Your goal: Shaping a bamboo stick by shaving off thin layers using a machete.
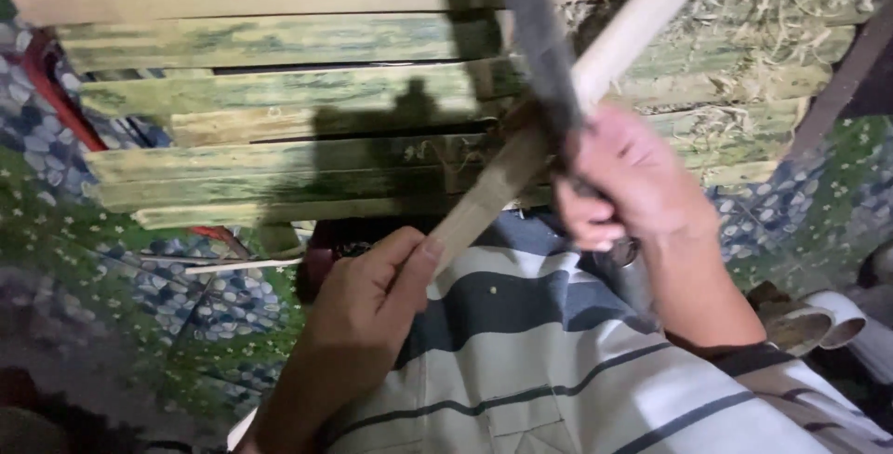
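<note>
The blade [539, 35] is best kept flat along the pale bamboo strip [567, 100], pushed away from the body. The strip runs diagonally from near centre to far right. The left hand [372, 296] is closed around its near end; the right hand [633, 184] is clenched on the knife handle.

The person wears a white shirt [558, 370] with broad grey-blue and thin dark stripes.

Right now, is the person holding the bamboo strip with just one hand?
No, the left hand grips the bamboo strip while the right hand holds a dark blade.
</note>
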